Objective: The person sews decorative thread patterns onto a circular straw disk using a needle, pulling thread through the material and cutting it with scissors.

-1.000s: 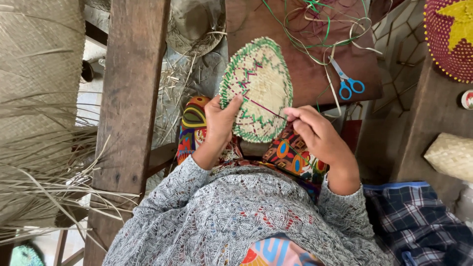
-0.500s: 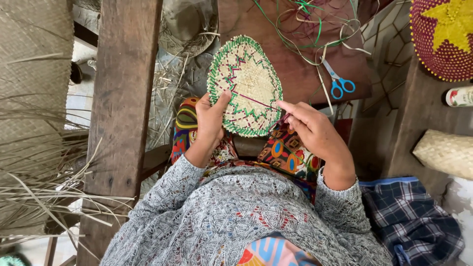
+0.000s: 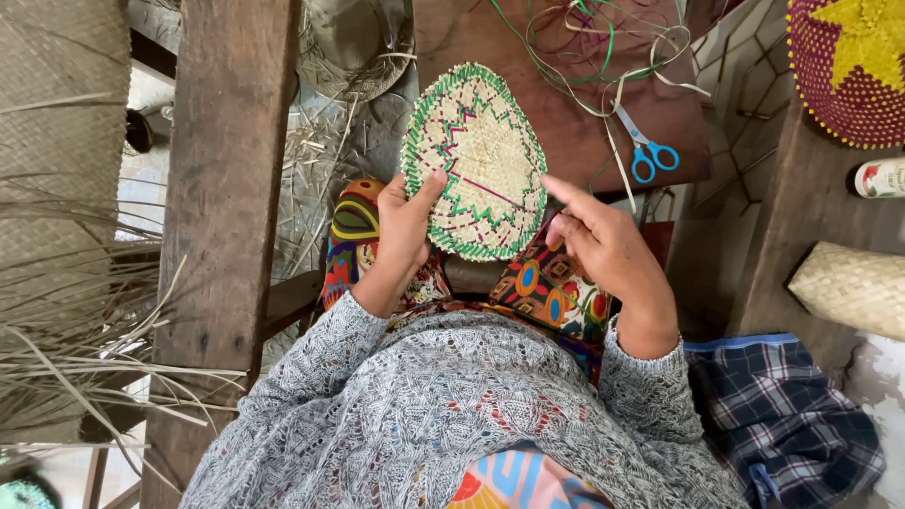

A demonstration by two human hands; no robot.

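Woven fan (image 3: pixel 476 155) stands upright, pointed end up.

The woven fan (image 3: pixel 476 160) is matt plaited straw with dyed green and purple strands. Left of it stands a rough, weathered wooden post (image 3: pixel 226 188). Right of the fan, scissors (image 3: pixel 644 146) show glossy blue plastic handles on a smooth brown board (image 3: pixel 575 141). Below the fan, the sleeves (image 3: pixel 377 377) are soft grey knit.

Red-and-yellow woven disc (image 3: pixel 853 66) cropped at top-right edge; woven fan's (image 3: pixel 476 155) lower rim behind left-hand fingers (image 3: pixel 419 203).
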